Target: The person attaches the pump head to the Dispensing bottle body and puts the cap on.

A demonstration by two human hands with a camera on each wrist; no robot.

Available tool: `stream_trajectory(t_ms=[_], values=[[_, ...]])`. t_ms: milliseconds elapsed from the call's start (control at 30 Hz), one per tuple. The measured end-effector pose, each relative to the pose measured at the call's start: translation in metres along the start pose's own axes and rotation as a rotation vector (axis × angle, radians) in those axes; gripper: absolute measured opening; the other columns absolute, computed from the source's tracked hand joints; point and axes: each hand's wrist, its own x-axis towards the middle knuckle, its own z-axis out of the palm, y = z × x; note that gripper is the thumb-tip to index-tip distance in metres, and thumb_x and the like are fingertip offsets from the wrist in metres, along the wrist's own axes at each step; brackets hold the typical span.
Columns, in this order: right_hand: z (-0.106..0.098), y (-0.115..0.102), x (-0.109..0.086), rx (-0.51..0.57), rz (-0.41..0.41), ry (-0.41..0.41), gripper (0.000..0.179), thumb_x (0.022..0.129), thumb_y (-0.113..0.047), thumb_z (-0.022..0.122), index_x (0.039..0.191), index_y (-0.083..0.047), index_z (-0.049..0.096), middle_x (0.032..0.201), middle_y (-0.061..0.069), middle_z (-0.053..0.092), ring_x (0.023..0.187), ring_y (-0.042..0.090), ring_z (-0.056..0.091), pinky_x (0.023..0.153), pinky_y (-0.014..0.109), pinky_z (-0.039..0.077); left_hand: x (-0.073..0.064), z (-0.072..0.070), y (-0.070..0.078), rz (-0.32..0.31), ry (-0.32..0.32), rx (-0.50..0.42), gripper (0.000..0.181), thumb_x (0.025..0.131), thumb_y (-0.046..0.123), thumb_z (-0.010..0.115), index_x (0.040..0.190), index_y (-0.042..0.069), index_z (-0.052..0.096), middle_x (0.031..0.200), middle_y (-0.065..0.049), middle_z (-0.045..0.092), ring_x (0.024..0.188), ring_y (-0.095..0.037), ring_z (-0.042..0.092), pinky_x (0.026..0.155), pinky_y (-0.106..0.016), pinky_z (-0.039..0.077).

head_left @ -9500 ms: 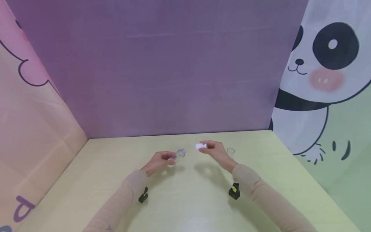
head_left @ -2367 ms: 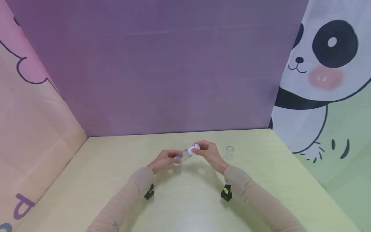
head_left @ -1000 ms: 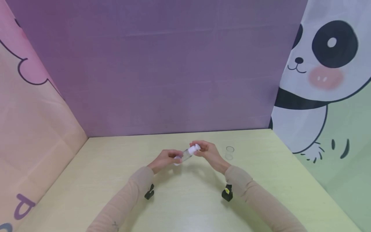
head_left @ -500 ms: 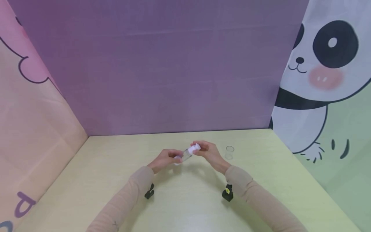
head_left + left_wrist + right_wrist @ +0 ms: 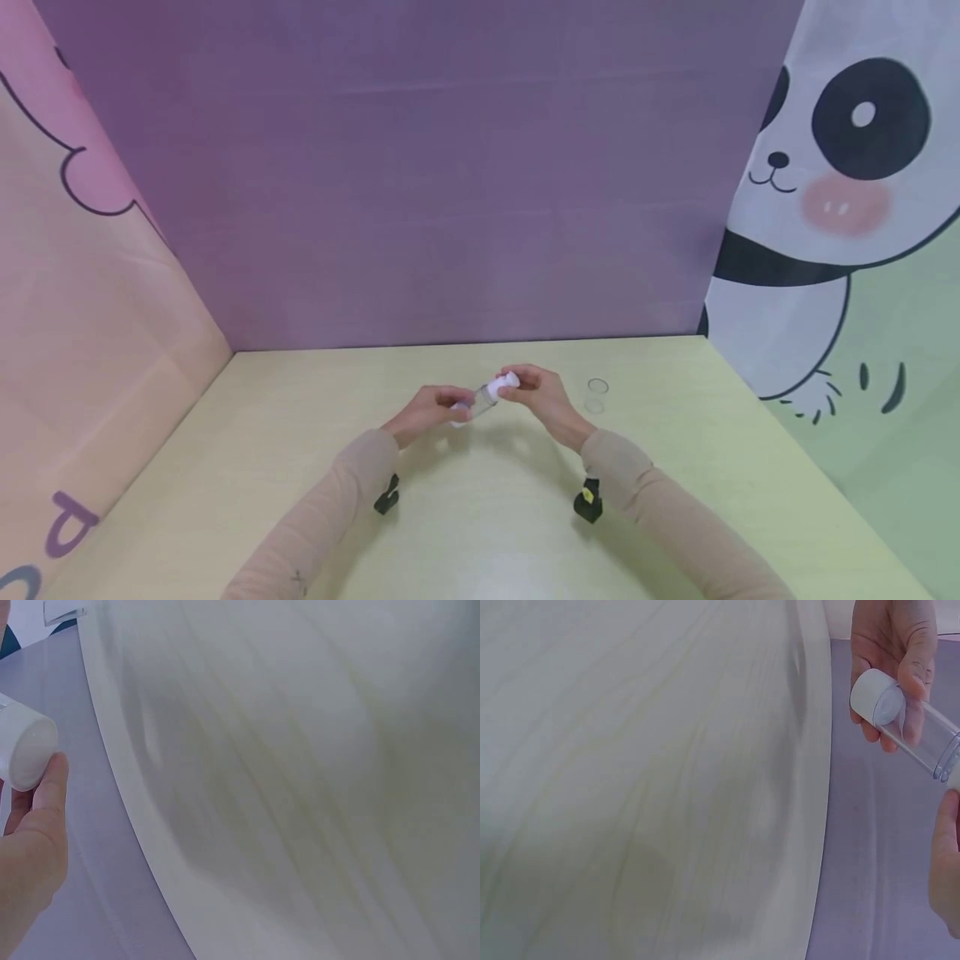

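Near the middle of the head view, a clear bottle (image 5: 483, 402) is held above the pale bench (image 5: 480, 517), tilted so that it rises from lower left to upper right. Just left of centre, the left hand (image 5: 429, 410) grips its white base (image 5: 459, 414); in the right wrist view, toward the upper right, that hand's fingers lie along the base and its thumb rests by the clear wall. Just right of centre, the right hand (image 5: 538, 394) holds the white top (image 5: 502, 385) at the bottle's upper end, fingers bent around it. The top meets the clear body, but whether it is fastened cannot be told. To the right of the right hand, a clear cylinder (image 5: 596, 396) stands upright on the bench, apart from the bottle. Beige sleeves (image 5: 322, 508) enter from the bottom of the frame, with black devices (image 5: 588, 502) under both wrists. A purple backdrop (image 5: 450, 183) fills the upper middle, a panda print (image 5: 847, 192) the right side, and a pink-toned print (image 5: 90, 275) the left.
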Motion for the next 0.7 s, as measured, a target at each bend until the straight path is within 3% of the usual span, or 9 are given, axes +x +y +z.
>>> stream_trajectory(t_ms=[267, 700], values=[[0.0, 0.001, 0.0, 0.002, 0.025, 0.015, 0.048, 0.076, -0.012, 0.073, 0.119, 0.001, 0.056, 0.116, 0.011, 0.063, 0.102, 0.018, 0.061, 0.092, 0.034, 0.048, 0.021, 0.002, -0.028, -0.005, 0.017, -0.018, 0.034, 0.083, 0.015, 0.067, 0.115, 0.01, 0.063, 0.118, -0.008, 0.061, 0.101, -0.018, 0.055, 0.091, -0.039, 0.045], [0.0, 0.004, 0.001, -0.011, 0.03, 0.034, 0.047, 0.078, -0.013, 0.072, 0.12, 0.001, 0.056, 0.116, 0.013, 0.063, 0.103, 0.02, 0.061, 0.092, 0.035, 0.048, 0.021, 0.003, -0.027, -0.006, 0.019, -0.019, 0.033, 0.082, 0.019, 0.068, 0.114, 0.012, 0.064, 0.118, -0.007, 0.061, 0.102, -0.019, 0.056, 0.092, -0.038, 0.046]])
